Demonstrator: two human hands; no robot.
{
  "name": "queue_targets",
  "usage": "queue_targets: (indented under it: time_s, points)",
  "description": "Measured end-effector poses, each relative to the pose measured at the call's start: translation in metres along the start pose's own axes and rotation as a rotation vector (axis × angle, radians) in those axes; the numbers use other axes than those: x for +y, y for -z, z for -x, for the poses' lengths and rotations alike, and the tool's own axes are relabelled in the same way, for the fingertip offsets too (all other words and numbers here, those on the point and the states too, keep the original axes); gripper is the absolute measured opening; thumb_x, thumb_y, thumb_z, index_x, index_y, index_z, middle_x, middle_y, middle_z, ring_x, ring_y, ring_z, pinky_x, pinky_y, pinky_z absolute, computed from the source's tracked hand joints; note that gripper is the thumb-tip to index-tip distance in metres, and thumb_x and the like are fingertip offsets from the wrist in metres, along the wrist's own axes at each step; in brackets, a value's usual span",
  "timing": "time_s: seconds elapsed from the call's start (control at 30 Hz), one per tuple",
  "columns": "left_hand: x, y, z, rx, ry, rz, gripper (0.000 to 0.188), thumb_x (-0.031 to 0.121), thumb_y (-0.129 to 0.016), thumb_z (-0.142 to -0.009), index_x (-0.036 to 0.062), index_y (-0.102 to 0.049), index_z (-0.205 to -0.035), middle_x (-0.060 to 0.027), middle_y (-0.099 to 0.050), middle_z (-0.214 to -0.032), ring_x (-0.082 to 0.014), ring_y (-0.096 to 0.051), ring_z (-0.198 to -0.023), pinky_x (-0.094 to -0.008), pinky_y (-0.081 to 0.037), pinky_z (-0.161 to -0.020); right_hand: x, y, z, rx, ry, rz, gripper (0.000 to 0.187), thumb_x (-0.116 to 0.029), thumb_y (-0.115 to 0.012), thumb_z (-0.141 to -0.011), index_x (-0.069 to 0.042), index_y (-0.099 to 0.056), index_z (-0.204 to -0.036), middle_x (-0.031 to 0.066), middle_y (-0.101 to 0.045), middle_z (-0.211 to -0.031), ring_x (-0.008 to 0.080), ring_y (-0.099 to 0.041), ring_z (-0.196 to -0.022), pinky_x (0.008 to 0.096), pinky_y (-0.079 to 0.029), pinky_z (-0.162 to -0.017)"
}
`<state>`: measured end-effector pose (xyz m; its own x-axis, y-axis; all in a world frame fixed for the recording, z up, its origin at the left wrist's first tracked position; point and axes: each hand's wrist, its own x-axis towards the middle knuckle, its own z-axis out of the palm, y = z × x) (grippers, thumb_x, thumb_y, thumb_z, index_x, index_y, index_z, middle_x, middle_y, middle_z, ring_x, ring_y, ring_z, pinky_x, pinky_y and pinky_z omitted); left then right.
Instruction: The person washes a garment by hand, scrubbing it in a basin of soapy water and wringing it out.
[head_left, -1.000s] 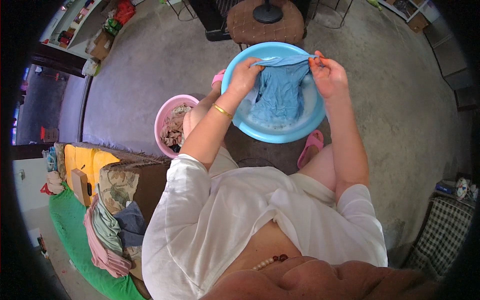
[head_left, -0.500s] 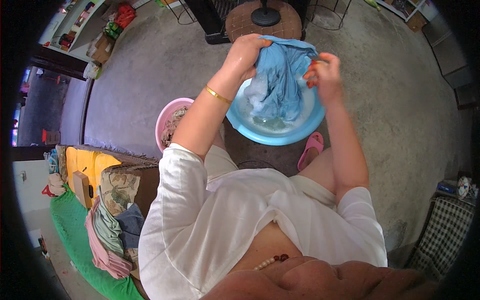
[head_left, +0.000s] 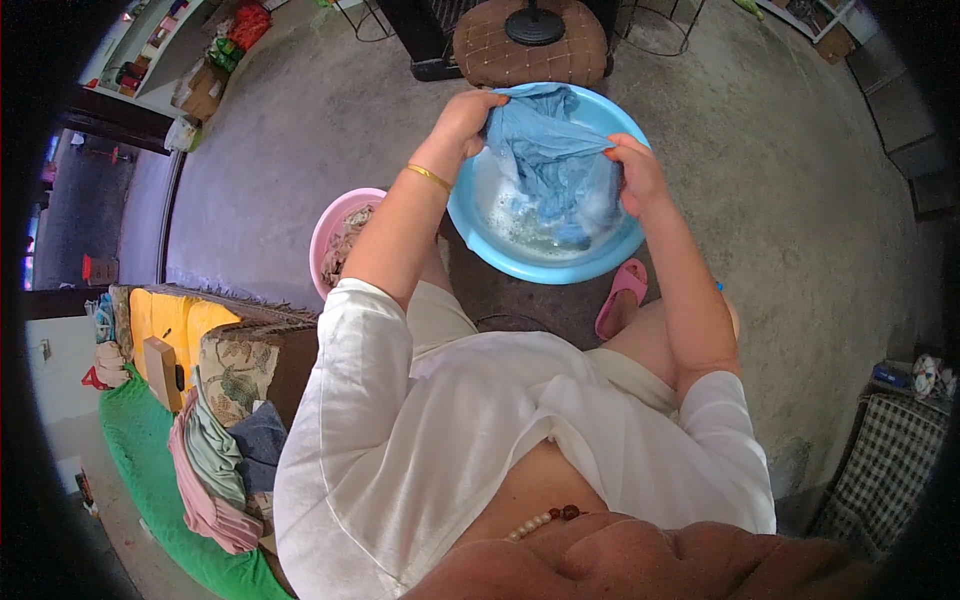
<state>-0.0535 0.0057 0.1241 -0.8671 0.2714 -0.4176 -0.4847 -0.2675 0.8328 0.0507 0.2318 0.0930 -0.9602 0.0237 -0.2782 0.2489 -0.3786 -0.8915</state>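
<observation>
Currently | left hand — fingers gripping blue cloth, 11 o'clock over basin | right hand — fingers pinching it, 2 o'clock | suds, 7 o'clock

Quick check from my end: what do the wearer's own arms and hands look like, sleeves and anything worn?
Loose white short sleeves end near the elbows. The left forearm carries a thin gold-coloured bangle near the wrist; none shows on the right forearm. The left hand and right hand are gloveless.
</observation>
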Motion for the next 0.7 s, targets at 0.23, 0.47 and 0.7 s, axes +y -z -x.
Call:
queue_targets:
  time_s: [0.23, 0.47, 0.7]
  points:
    - [-0.033, 0.004, 0.011, 0.08, -0.101, -0.103, 0.023, 0.016, -0.054, -0.081, 0.0019, -0.056, -0.1, -0.0075, -0.055, -0.1, -0.0177, -0.049, -0.092, -0.0337, -0.042, -0.08, 0.002, 0.007, -0.015, -0.005, -0.053, -0.32, 0.023, -0.008, -0.048, -0.074, -0.001, -0.056, -0.094, 0.0079, -0.059, -0.089, 0.0201, -0.056, -0.082, 0.0331, -0.045, -0.079]
    - [-0.087, -0.005, 0.022, -0.124, 0.178, -0.363, 0.042, 0.025, -0.058, -0.077, 0.0049, -0.05, -0.113, -0.0081, -0.053, -0.107, -0.0201, -0.047, -0.095, -0.0331, -0.037, -0.08, -0.006, -0.001, -0.013, -0.051, -0.078, -0.386, 0.026, -0.008, -0.048, -0.075, -0.002, -0.054, -0.1, 0.0095, -0.059, -0.093, 0.0229, -0.057, -0.084, 0.0358, -0.046, -0.079]
    - [-0.07, -0.005, 0.01, -0.013, 0.138, -0.37, 0.035, 0.017, -0.055, -0.081, 0.001, -0.05, -0.111, -0.0134, -0.055, -0.108, -0.0249, -0.052, -0.099, -0.0356, -0.04, -0.087, -0.006, 0.005, -0.015, -0.146, -0.075, -0.377, 0.028, -0.008, -0.048, -0.076, -0.002, -0.053, -0.103, 0.0101, -0.058, -0.096, 0.022, -0.055, -0.088, 0.0364, -0.046, -0.08]
